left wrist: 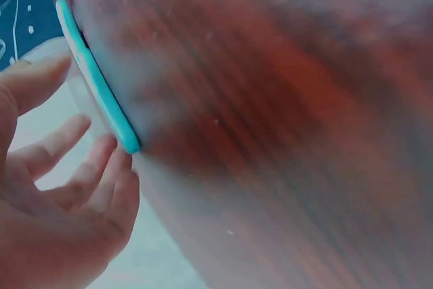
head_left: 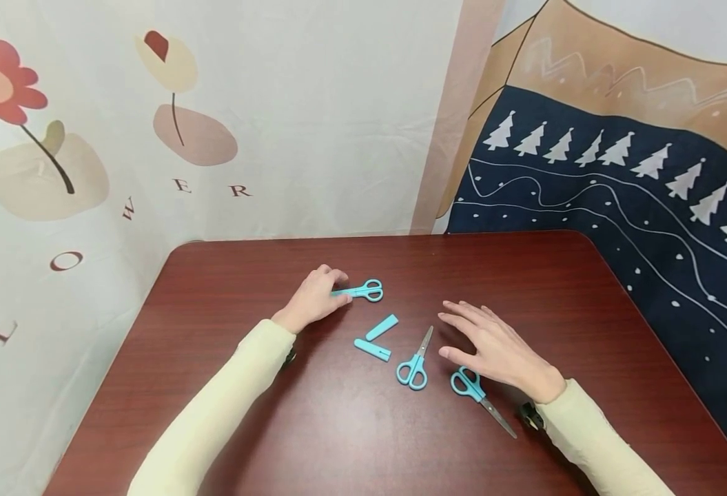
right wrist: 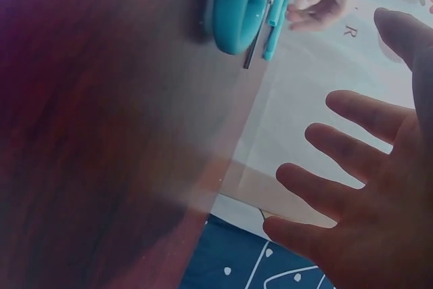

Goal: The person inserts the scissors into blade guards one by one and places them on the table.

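Observation:
Toward the far side of the table, my left hand (head_left: 316,296) is at a pair of turquoise-handled scissors (head_left: 372,291) whose blade end is covered in turquoise. Its thumb and fingers stand apart on either side of that end; in the left wrist view the scissors (left wrist: 101,86) lie flat beside the fingertips. My right hand (head_left: 493,344), fingers spread and holding nothing, is over the right side of the table. Just below it lie scissors with bare blades (head_left: 492,413), pointing toward the near right. Another bare-bladed pair (head_left: 413,372) lies to its left, tips pointing away.
Two loose turquoise blade covers (head_left: 382,327) (head_left: 372,349) lie mid-table, between the hands. The brown wooden table (head_left: 245,441) has rounded far corners. Behind it hang a pale flower-printed cloth (head_left: 313,138) and a dark blue tree-printed cloth (head_left: 555,200).

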### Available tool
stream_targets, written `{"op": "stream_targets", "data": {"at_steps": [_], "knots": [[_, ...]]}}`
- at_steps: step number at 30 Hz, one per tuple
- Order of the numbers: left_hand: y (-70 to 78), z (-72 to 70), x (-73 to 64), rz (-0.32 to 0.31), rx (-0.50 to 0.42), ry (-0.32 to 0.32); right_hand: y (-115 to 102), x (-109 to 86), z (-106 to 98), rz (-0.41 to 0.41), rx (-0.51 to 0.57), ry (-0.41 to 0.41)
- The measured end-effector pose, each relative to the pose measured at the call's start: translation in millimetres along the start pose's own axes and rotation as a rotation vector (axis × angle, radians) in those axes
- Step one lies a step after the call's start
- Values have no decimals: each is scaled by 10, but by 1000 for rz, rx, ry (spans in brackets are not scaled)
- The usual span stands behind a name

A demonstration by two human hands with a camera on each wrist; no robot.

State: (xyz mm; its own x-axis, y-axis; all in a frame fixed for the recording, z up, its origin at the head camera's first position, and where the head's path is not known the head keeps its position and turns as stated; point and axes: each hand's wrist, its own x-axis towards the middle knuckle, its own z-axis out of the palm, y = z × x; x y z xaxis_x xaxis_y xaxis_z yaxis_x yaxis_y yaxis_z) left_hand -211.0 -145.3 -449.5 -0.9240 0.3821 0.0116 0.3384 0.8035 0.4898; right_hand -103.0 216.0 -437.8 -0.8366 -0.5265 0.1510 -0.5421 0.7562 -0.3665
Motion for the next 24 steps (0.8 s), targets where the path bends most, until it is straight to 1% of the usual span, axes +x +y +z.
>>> {"op": "stream_targets", "data": {"at_steps": [3, 5, 11, 15, 20, 24], "knots": [[91, -2, -115, 18, 47, 38, 11, -22, 13, -16, -7, 3], [157, -1, -182, 47, 71, 64, 24, -47, 19, -24, -11, 12], [341, 21, -335, 141, 76, 111, 64, -134, 15, -48, -7, 39], [434, 34, -422, 189, 74, 121, 85, -217, -2, -96, 8, 36], [493, 41, -533, 235, 72, 134, 100, -332, 10, -182, 20, -9], [509, 50, -606, 251, 76, 140, 106, -409, 22, -196, 26, -78]]}}
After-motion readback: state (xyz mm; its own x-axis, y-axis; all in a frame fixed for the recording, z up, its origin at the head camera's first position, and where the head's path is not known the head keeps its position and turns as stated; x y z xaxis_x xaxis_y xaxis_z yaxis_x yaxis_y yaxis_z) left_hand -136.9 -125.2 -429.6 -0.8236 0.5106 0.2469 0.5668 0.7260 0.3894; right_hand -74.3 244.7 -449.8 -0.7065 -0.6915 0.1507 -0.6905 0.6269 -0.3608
